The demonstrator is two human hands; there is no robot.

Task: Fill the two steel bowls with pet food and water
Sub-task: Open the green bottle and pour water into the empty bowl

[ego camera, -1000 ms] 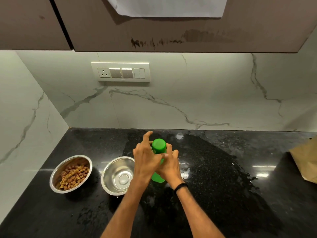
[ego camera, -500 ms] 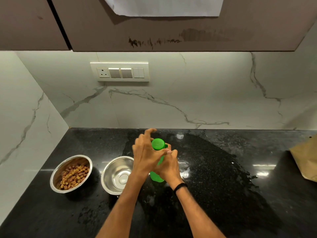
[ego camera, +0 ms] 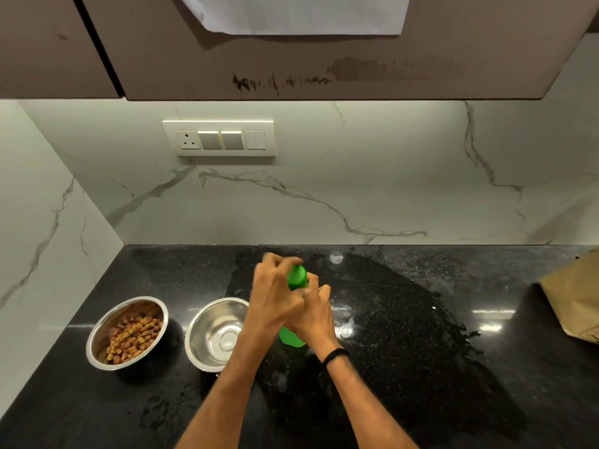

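Two steel bowls stand on the black counter [ego camera: 421,367]. The left bowl [ego camera: 97,335] holds brown pet food pellets [ego camera: 134,338]. The right bowl [ego camera: 207,335] has nothing in it. Just right of it a green bottle [ego camera: 291,340] stands upright, held by both hands. My right hand [ego camera: 316,314] wraps the bottle's body. My left hand [ego camera: 275,293] is closed around the green cap [ego camera: 298,275] at the top. Most of the bottle's middle is hidden by my fingers.
A brown paper bag [ego camera: 577,303] lies at the counter's right edge. Marble walls close the back and left sides. A switch plate [ego camera: 220,137] sits on the back wall, and a cabinet [ego camera: 291,59] hangs overhead. Wet patches show on the counter.
My left hand's fingers, spread over the cap a second ago, have curled tightly onto it and turned slightly. The bottle stays in place beside the right bowl.
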